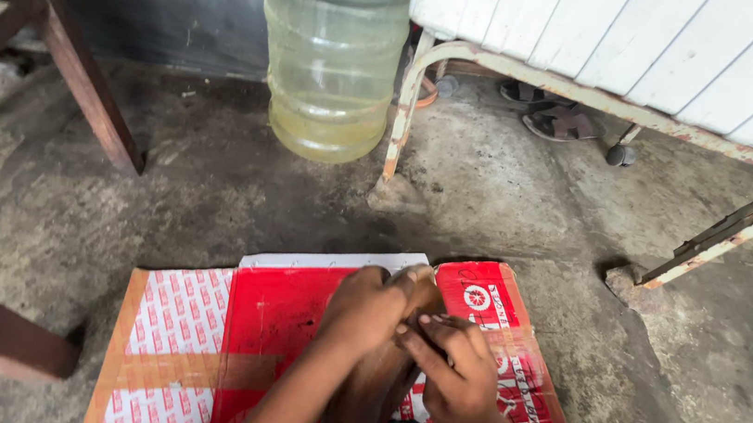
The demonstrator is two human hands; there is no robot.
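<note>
Head view, looking down at a concrete floor (210, 194). A flattened red-and-white cardboard box (196, 332) lies on it as a work mat.

Left hand (364, 308) is closed around the upper end of a dark brown, elongated object (377, 384), possibly a leather shoe or sole piece; exact kind cannot be told. Object stands tilted, its lower end resting on the cardboard. Right hand (457, 379) is just beside the left, touching it, fingers (438, 332) pinched at the object's upper edge. Whether they hold a small tool or thread is hidden.

Judgement on handling: the grip looks sound, one hand bracing while the other does fine work. Keeping the lower end planted on the cardboard should steady the piece; the pinch should stay close to the bracing hand so the edge does not flex.

Surroundings: large translucent water jug (332, 58) beyond, rusty white metal frame (593, 99) at right, sandals (559, 119) under it, wooden leg (84, 69) at left.
</note>
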